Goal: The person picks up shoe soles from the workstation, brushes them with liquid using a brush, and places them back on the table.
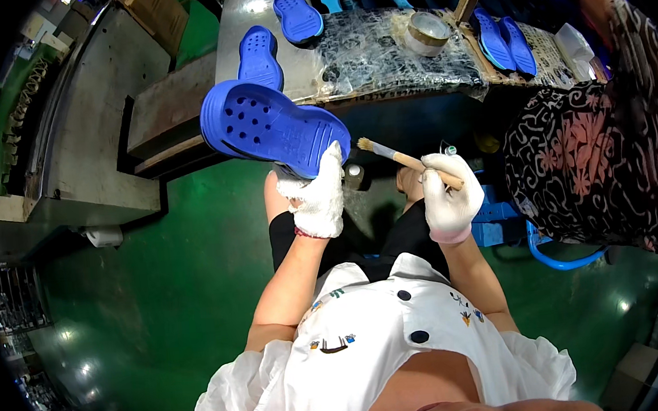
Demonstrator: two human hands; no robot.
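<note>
Head view, with clock directions as the wearer sees them: a blue perforated clog sole (275, 129) is held up, its long axis slanting from 10 o'clock, where the broad holed end lies, to 4 o'clock, where the ribbed end sits; the left hand (319, 198), gloved in white, grips that ribbed end, thumb over the top face and the other fingers bent beneath, mostly hidden; the right hand (451, 199), gloved too, has thumb and fingers closed in a pinch round the wooden handle of a bristle brush (407, 160), which points to 10 o'clock; the relation that matters, I judge, is bristles to sole: from the right fingers the sole lies toward 10 o'clock, the tuft just beside the ribbed end and seemingly apart from it, though depth is hard to tell; the left hand is nearer, touching the sole; toward 12 o'clock, on the metal bench (238, 11), lie 2 loose blue soles (258, 60).
</note>
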